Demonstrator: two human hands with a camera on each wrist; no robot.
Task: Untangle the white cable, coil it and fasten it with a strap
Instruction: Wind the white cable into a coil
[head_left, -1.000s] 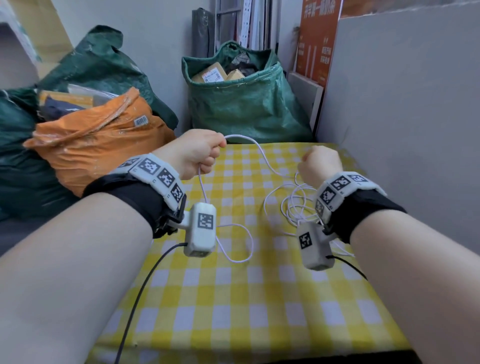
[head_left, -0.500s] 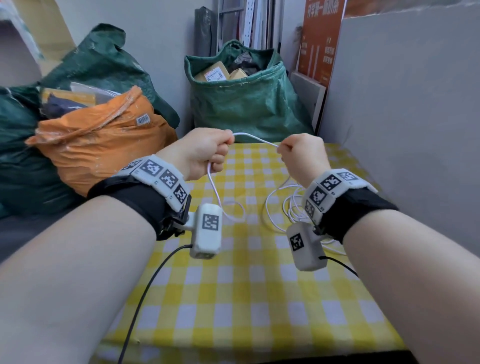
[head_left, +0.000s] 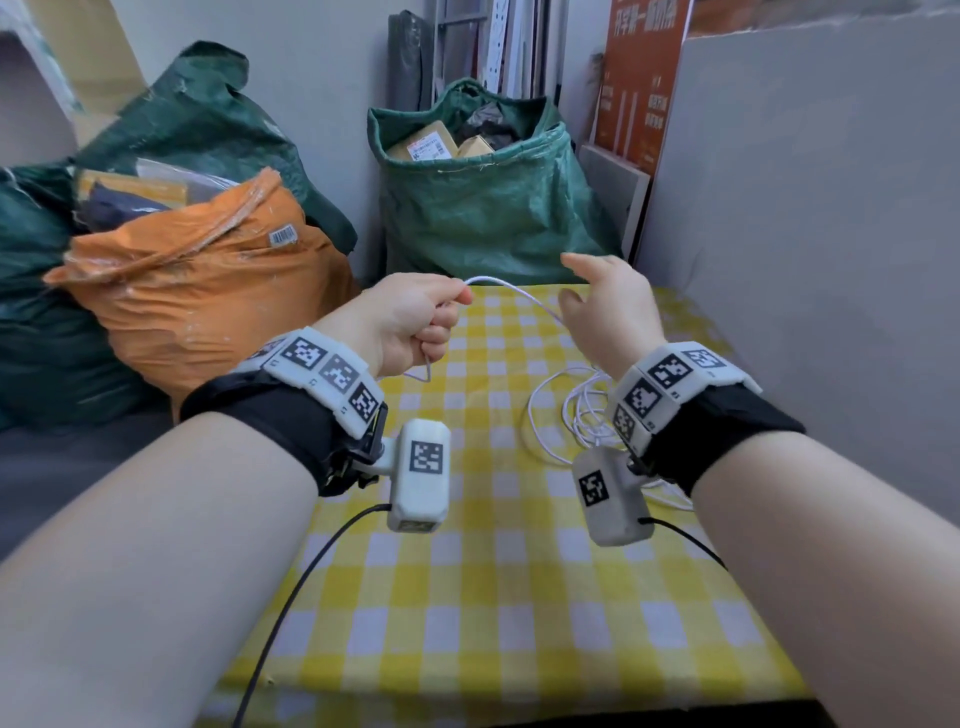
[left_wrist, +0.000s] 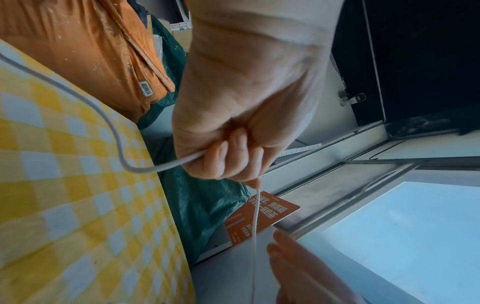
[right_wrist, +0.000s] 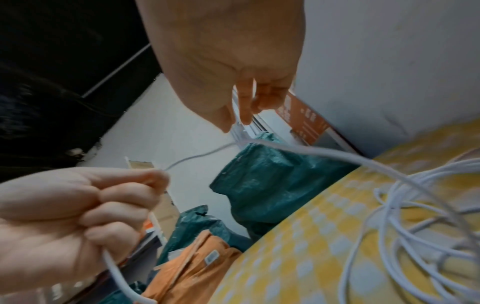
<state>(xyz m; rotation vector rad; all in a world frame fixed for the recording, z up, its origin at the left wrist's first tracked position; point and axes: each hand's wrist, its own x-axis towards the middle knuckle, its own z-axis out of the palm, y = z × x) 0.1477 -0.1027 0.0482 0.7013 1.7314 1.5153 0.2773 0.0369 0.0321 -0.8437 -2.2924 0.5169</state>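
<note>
**Head view: left hand holds cable, right hand off it**

Head view: left hand (head_left: 410, 322) is a closed fist around the white cable (head_left: 511, 291), raised above the yellow checked tablecloth (head_left: 467, 597). Cable exits the fist between thumb and forefinger, arcs right, drops past the right hand (head_left: 608, 306).

Right hand: fingers spread and relaxed, gripping nothing. Right wrist view shows the strand passing just under the fingertips (right_wrist: 244, 117); contact can't be confirmed.

Left wrist view: a second run of cable leaves the bottom of the fist and curves down over the cloth.

Rest of the cable lies as a loose tangle of loops (head_left: 576, 415) on the cloth, under the right wrist, near the grey board (head_left: 805, 208).

Behind the table: orange sack (head_left: 197, 291) left, green sack (head_left: 483, 208) with boxes centre. No strap identifiable.
</note>
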